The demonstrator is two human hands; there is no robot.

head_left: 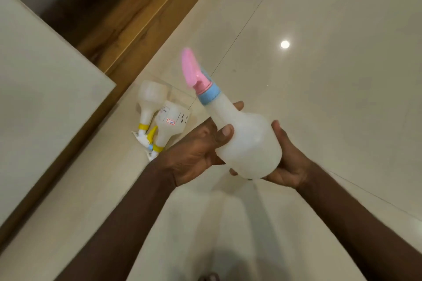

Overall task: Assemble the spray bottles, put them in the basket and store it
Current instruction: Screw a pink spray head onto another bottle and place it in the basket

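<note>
Head view: the left hand (196, 150) wraps the neck and the right hand (285, 162) cups the base of a translucent white plastic spray bottle (249, 141), steadying it for its blurred pink trigger head (190, 69). 2 yellow-collared assembled bottles (157, 121) lie beyond the left hand on the floor.

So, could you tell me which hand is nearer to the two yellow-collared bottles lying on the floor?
Left. The left hand grips the held bottle just right of the yellow-collared bottles; the right hand supports its base on the far side.
</note>
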